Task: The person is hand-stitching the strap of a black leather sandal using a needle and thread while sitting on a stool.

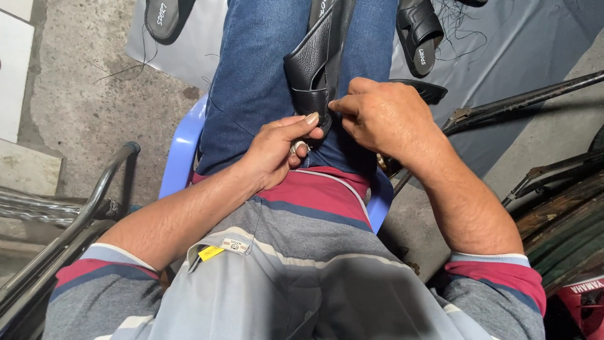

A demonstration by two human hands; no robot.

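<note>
Rough grey concrete floor (pixel 82 94) spreads under you, with a pale grey sheet (pixel 535 44) laid out ahead and a light blue plastic chair (pixel 179 154) beneath your jeans (pixel 251 69). Resting on your lap is a black leather sandal (pixel 313 66), its long axis running away from you along your thighs, near end pointing back at your belly. It lies straight ahead of both hands, just past the fingertips. Your left hand (pixel 277 148) curls with the thumb pressed on the sandal's near edge, and a small shiny metal item sits between its fingers; what that item is cannot be made out. Your right hand (pixel 384 116) pinches the same near edge from the other side, fingers bent and closed on the leather. Both hands touch the sandal at nearly the same spot, so neither is clearly nearer. Two more black sandals lie on the sheet, one far left (pixel 167 16) and one far right (pixel 420 34), each with pale lettering on the insole, and loose dark threads (pixel 459 22) tangle beside the right one. On your striped shirt (pixel 296 264), a small yellow tag (pixel 211 253) and a pale rectangular label (pixel 236 245) sit at the pocket edge. Metal tubing (pixel 94 201) stands at your left, dark bars (pixel 522 101) at your right.
</note>
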